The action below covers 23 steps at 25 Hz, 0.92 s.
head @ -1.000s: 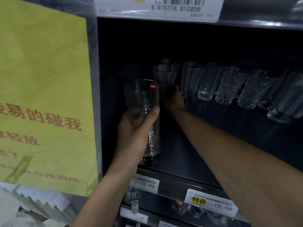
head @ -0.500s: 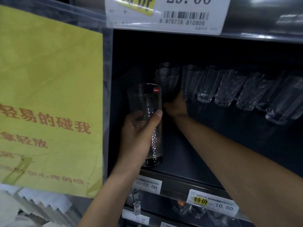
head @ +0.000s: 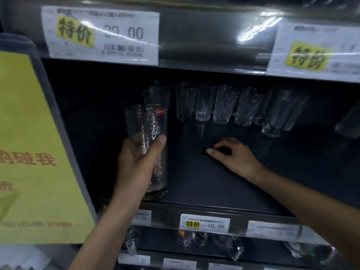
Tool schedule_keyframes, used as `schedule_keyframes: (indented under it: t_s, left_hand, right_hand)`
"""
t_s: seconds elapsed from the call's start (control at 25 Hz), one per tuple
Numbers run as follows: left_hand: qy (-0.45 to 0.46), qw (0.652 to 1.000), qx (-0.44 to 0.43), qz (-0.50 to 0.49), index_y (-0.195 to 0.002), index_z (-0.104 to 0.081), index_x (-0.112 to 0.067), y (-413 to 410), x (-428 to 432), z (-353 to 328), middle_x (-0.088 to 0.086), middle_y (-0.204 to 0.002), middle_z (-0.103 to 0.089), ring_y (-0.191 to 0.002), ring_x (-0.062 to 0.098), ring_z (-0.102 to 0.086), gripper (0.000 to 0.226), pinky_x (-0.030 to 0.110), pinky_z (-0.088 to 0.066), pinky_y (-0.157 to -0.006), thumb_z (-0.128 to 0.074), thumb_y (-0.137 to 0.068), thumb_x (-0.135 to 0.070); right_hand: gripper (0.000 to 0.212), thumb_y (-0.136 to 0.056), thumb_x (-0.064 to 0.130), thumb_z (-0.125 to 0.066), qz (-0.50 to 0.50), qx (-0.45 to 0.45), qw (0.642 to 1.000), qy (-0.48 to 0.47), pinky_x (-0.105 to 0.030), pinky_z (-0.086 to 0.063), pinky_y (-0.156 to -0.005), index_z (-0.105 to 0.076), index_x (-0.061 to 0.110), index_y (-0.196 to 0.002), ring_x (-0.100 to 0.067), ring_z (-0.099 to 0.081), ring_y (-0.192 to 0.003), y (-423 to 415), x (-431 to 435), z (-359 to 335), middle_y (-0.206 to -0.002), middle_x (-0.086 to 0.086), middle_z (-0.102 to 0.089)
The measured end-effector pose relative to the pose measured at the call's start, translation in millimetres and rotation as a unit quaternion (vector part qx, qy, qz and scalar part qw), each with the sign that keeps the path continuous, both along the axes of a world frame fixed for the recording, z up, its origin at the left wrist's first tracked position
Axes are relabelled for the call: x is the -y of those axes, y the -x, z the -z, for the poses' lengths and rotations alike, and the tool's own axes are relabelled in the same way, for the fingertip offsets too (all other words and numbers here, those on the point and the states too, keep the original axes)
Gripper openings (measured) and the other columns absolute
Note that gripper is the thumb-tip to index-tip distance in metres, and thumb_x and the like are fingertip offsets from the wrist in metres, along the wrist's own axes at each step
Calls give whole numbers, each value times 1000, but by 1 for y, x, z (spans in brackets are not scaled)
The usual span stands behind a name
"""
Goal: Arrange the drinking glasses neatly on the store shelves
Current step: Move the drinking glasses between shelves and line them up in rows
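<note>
My left hand (head: 137, 164) grips a tall textured drinking glass (head: 148, 133) with a red sticker near its rim, upright at the left front of the dark shelf (head: 204, 184). Right behind it stands another glass (head: 155, 96). A row of several clear glasses (head: 224, 104) lines the back of the shelf, running to the right. My right hand (head: 233, 154) hovers low over the shelf's middle, fingers loosely curled, holding nothing and well apart from the glasses.
A yellow warning sign (head: 29, 143) hangs left of the shelf bay. Price tags (head: 204, 224) line the shelf's front edge, and larger ones (head: 101, 34) sit on the shelf above. More glassware (head: 229, 244) stands on the shelf below.
My right hand has let go of the glass behind the held one and drawn back toward the shelf's middle. The view has tilted upward. My left hand keeps its grip.
</note>
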<state>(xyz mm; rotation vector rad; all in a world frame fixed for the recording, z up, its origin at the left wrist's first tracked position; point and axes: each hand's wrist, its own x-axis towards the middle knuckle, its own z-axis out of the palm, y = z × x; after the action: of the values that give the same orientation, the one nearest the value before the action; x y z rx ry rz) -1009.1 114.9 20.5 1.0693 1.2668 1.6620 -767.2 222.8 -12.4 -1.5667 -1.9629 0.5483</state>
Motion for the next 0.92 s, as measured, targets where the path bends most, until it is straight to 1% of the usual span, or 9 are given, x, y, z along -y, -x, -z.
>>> schedule_keyframes:
  t_s: [0.12, 0.28, 0.36, 0.48, 0.56, 0.64, 0.76, 0.84, 0.92]
  left_hand:
    - [-18, 999, -22, 34, -116, -61, -37, -31, 0, -8, -11, -109, -73, -103, 20, -71, 55, 54, -54, -95, -75, -71, -66]
    - [-36, 998, -30, 37, -108, -60, -40, -92, 0, -13, -12, -112, -70, -110, 14, -66, 60, 50, -49, -103, -56, -69, -85]
    - [-25, 998, -31, 57, -107, -56, -41, -125, 1, -12, -11, -112, -68, -109, 14, -67, 63, 47, -52, -99, -52, -67, -89]
    - [-4, 993, -51, 105, -115, -46, -37, -184, 7, -13, -20, -107, -58, -89, -18, -61, 59, 17, -48, -77, -42, -73, -77]
    - [3, 990, -66, 125, -126, -37, -33, -229, 9, -13, -26, -107, -52, -77, -27, -55, 59, 5, -44, -66, -41, -78, -67]
    - [8, 985, -87, 151, -129, -33, -31, -273, 4, -12, -23, -105, -54, -72, -22, -59, 58, 3, -45, -60, -44, -82, -64]
    - [10, 982, -91, 163, -136, -33, -21, -330, -12, -6, -9, -94, -64, -70, 0, -67, 74, 22, -54, -65, -53, -78, -63]
    - [9, 982, -84, 171, -133, -33, -21, -367, -23, -1, -4, -97, -65, -74, 5, -68, 64, 24, -56, -67, -58, -85, -54]
    - [9, 983, -79, 167, -129, -31, -23, -396, -37, 4, -1, -105, -63, -87, 10, -68, 54, 26, -57, -73, -64, -91, -42]
  right_hand:
    - [43, -84, 57, -65, 16, 54, 998, 0, -18, -30, -101, -69, 28, -114, -6, -48, -118, -65, 16, -5, -121, 13, -53]
    - [36, -86, 50, -65, 49, 73, 996, -16, -19, -34, -100, -71, 26, -112, -13, -54, -119, -159, 39, -5, -118, 7, -63]
    - [39, -88, 48, -64, 54, 101, 993, -7, -19, -31, -100, -68, 25, -119, -17, -51, -124, -205, 48, -5, -126, 2, -61]
    - [48, -91, 52, -58, 59, 155, 986, 19, -20, -27, -103, -59, 27, -133, -21, -43, -132, -273, 64, -10, -140, 0, -53]
    - [57, -89, 59, -51, 64, 171, 983, 32, -22, -26, -106, -55, 29, -137, -21, -41, -134, -321, 72, -13, -144, 0, -51]
    - [67, -85, 66, -42, 59, 188, 980, 38, -24, -25, -110, -52, 30, -140, -21, -40, -136, -362, 79, -14, -146, 0, -50]
    - [59, -92, 59, -47, 57, 208, 976, 35, -23, -19, -111, -48, 30, -143, -22, -35, -140, -405, 81, -14, -151, -1, -44]
    - [58, -93, 59, -48, 46, 209, 976, 28, -25, -18, -115, -47, 31, -144, -21, -32, -142, -423, 79, -13, -153, 0, -41]
    - [66, -89, 69, -43, 32, 216, 976, 17, -34, -23, -118, -47, 33, -144, -21, -33, -141, -431, 75, -9, -153, 1, -41]
